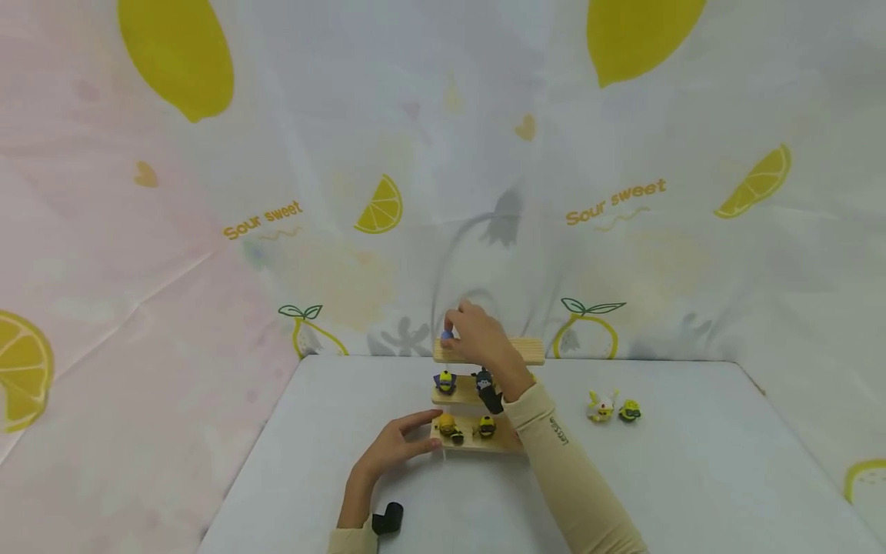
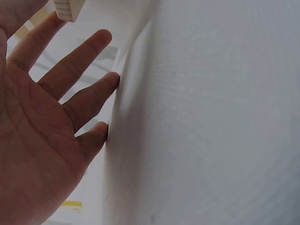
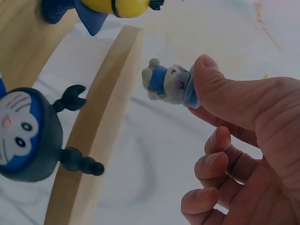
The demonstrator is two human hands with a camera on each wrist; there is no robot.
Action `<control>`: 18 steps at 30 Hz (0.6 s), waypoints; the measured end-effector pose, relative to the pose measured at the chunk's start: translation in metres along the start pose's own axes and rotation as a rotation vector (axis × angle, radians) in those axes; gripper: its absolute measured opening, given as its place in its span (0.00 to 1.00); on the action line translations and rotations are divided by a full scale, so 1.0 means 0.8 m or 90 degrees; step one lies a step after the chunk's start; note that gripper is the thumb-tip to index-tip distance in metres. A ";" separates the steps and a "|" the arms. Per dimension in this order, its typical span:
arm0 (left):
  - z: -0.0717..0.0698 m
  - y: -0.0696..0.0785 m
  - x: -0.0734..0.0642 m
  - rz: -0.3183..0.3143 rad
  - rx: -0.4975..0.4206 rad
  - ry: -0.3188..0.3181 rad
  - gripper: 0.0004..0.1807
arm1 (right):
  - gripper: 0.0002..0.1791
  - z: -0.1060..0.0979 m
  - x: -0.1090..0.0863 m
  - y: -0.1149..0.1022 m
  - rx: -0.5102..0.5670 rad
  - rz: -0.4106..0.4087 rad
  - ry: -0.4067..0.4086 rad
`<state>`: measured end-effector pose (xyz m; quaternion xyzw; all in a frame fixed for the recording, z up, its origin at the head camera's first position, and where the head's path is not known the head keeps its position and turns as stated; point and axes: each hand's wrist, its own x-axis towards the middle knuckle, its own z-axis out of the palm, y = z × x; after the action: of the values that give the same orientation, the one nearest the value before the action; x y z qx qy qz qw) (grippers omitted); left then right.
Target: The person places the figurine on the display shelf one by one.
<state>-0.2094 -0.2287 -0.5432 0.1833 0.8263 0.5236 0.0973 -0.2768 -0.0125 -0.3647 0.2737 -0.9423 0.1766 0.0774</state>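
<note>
In the head view my right hand point(image 1: 477, 335) is above the top board of a three-tier wooden display rack point(image 1: 529, 352). Its thumb and index finger pinch a small blue-and-white figurine point(image 3: 176, 84) by its blue hat, and the other fingers curl loosely. The figurine is just off the board's edge in the right wrist view. My left hand point(image 1: 398, 442) is at the left end of the bottom board point(image 1: 501, 444), fingers straight and spread, index fingertip touching the wood end point(image 2: 69, 10). Its thumb is mostly out of the left wrist view.
On the middle tier stand a yellow caped figurine point(image 1: 445, 382) and a dark robot-cat figurine point(image 3: 30, 133). Two yellow figurines, one of them point(image 1: 487, 425) in black, occupy the bottom tier. To the right, a white-and-yellow figurine point(image 1: 601, 406) and a yellow-green one point(image 1: 630, 411) lie on the white table point(image 1: 692, 477).
</note>
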 end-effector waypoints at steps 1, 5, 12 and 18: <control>0.000 0.000 0.000 0.002 0.001 0.001 0.29 | 0.11 0.002 0.000 0.001 0.002 -0.001 -0.003; 0.001 0.001 0.000 0.010 0.001 0.002 0.29 | 0.10 0.008 0.000 0.002 0.016 -0.002 -0.001; 0.001 0.003 0.000 0.008 -0.001 0.001 0.29 | 0.09 0.014 -0.001 0.005 0.030 0.009 -0.010; 0.000 0.003 -0.001 0.009 -0.001 0.003 0.29 | 0.10 0.016 0.000 0.005 0.034 0.012 -0.018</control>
<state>-0.2082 -0.2279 -0.5414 0.1879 0.8246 0.5256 0.0917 -0.2797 -0.0143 -0.3776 0.2694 -0.9407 0.1987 0.0547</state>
